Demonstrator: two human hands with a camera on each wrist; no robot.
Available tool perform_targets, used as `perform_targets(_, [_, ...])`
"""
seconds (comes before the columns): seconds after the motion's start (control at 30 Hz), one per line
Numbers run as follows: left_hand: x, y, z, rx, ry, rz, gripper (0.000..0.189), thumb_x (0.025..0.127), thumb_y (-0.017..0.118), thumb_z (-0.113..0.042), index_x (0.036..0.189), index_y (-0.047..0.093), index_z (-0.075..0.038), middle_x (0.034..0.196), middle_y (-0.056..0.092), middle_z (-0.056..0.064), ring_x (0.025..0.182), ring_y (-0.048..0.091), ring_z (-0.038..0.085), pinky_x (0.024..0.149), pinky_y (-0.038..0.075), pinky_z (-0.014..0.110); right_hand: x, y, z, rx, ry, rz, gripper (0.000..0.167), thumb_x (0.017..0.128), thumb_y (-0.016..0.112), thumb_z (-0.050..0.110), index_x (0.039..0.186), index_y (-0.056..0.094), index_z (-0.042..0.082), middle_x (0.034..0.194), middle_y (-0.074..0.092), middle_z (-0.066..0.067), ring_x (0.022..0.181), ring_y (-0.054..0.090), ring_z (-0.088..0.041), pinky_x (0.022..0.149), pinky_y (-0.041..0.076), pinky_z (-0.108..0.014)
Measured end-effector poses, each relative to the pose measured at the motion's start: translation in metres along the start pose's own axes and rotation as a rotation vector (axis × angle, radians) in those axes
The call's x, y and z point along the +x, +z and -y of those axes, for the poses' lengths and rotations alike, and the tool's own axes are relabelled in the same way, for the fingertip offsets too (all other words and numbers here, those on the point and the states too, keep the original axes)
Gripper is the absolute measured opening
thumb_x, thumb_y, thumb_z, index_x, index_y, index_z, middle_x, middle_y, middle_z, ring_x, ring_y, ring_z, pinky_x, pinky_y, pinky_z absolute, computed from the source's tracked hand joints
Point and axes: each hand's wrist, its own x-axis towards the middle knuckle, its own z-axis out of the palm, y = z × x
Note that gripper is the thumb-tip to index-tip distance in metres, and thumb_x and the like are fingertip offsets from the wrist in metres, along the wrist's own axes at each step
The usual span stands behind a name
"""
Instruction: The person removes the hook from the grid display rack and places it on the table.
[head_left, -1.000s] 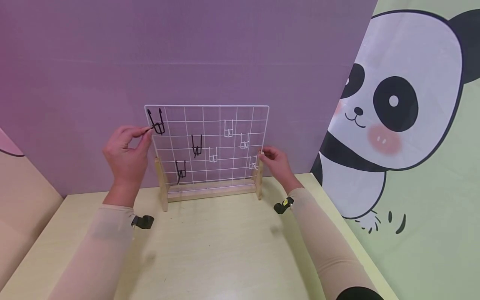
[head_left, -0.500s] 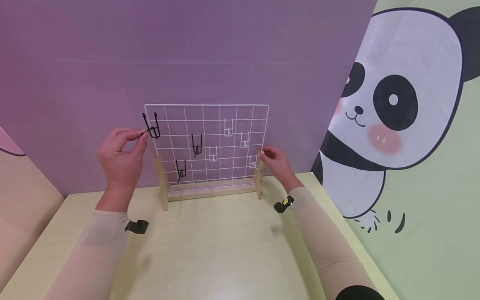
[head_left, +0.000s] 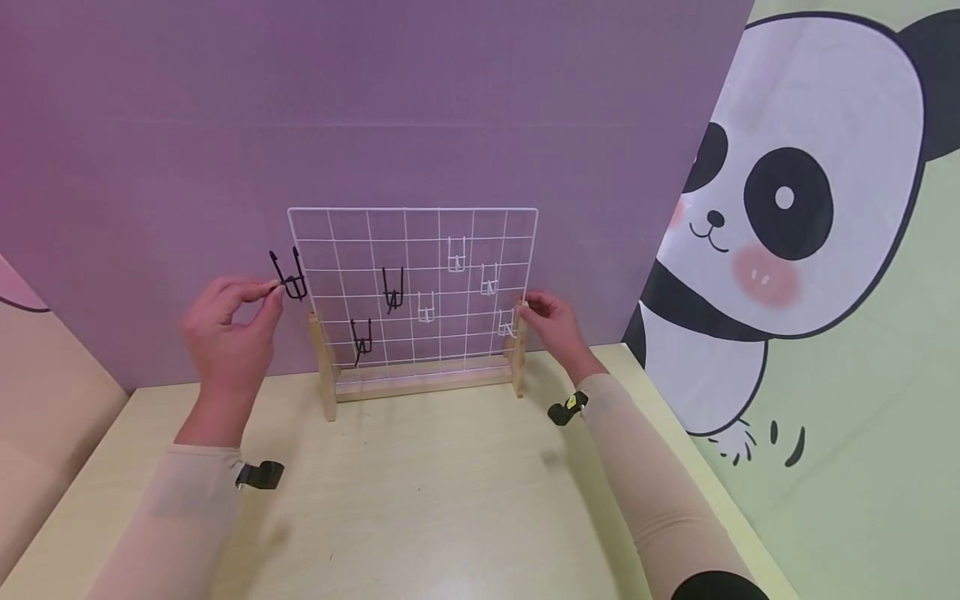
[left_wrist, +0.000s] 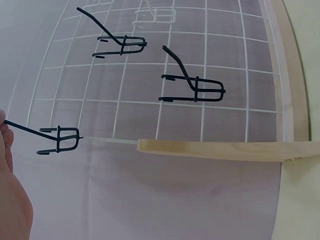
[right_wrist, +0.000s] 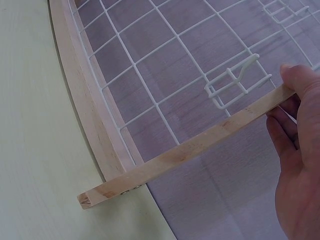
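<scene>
My left hand [head_left: 232, 333] pinches the end of a black wire hook [head_left: 295, 286] between thumb and fingertips. This hook is off the white wire grid [head_left: 412, 208], just outside its left edge; the left wrist view shows its prong [left_wrist: 30, 130] in my fingers and its two small clips free. Two more black hooks, one near the middle [head_left: 393, 293] and one lower left [head_left: 363, 342], hang on the grid. My right hand [head_left: 553, 325] grips the top of the grid's right wooden post [right_wrist: 185, 148], thumb on one side and fingers behind.
Several white hooks [head_left: 457, 260] hang on the grid's right half. Its wooden base [head_left: 423, 390] stands on a pale table [head_left: 420, 500] near a purple wall [head_left: 412, 100]. A panda picture [head_left: 780, 275] covers the wall at right.
My left hand has drawn the black hook away from the grid's upper left corner, leftward and down past the frame's edge. The right hand stays on the post.
</scene>
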Motion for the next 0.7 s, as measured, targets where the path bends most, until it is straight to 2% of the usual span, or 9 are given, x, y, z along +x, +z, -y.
perform_targets(0.13, [-0.005,-0.005,-0.001,0.004,-0.004,0.007,0.009,0.089,0.085,0.013,0.098,0.082,0.013,0.091,0.073,0.019,0.095,0.059,-0.012,0.087,0.044,0.015,-0.001,0.0,0.0,-0.005,0.001,0.0,0.029,0.106,0.077,0.013,0.131,0.074,-0.003,0.126,0.072,-0.014,0.116,0.068,-0.023,0.105,0.058,-0.031])
perform_targets(0.23, [-0.009,-0.008,0.0,0.004,0.001,0.022,0.01,0.088,0.085,0.014,0.098,0.081,0.013,0.091,0.073,0.023,0.095,0.059,-0.012,0.087,0.045,0.015,-0.001,0.0,0.0,-0.005,0.002,0.0,0.03,0.106,0.077,0.013,0.131,0.074,-0.002,0.126,0.072,-0.014,0.117,0.068,-0.025,0.106,0.058,-0.032])
perform_targets(0.37, [-0.015,-0.012,0.004,0.024,0.005,0.051,0.012,0.087,0.085,0.016,0.098,0.081,0.013,0.091,0.072,0.028,0.095,0.058,-0.013,0.088,0.045,0.014,-0.001,-0.001,-0.001,-0.006,-0.001,-0.002,0.029,0.106,0.077,0.012,0.131,0.074,-0.003,0.125,0.072,-0.013,0.115,0.068,-0.02,0.102,0.058,-0.026])
perform_targets(0.53, [-0.023,-0.016,0.015,0.042,0.004,0.077,0.015,0.086,0.086,0.016,0.099,0.083,0.01,0.093,0.074,0.026,0.095,0.059,-0.014,0.089,0.045,0.012,0.0,0.0,-0.001,0.004,-0.042,-0.006,0.029,0.105,0.076,0.005,0.13,0.073,-0.008,0.125,0.073,-0.016,0.107,0.068,-0.013,0.094,0.057,-0.02])
perform_targets(0.7, [-0.03,-0.017,0.015,0.052,-0.009,0.094,0.016,0.084,0.086,0.019,0.097,0.083,0.01,0.092,0.076,0.024,0.094,0.058,-0.017,0.085,0.042,0.009,0.0,-0.001,0.0,-0.007,-0.036,-0.002,0.03,0.105,0.076,0.007,0.132,0.074,-0.007,0.124,0.073,-0.015,0.107,0.068,-0.014,0.093,0.057,-0.019])
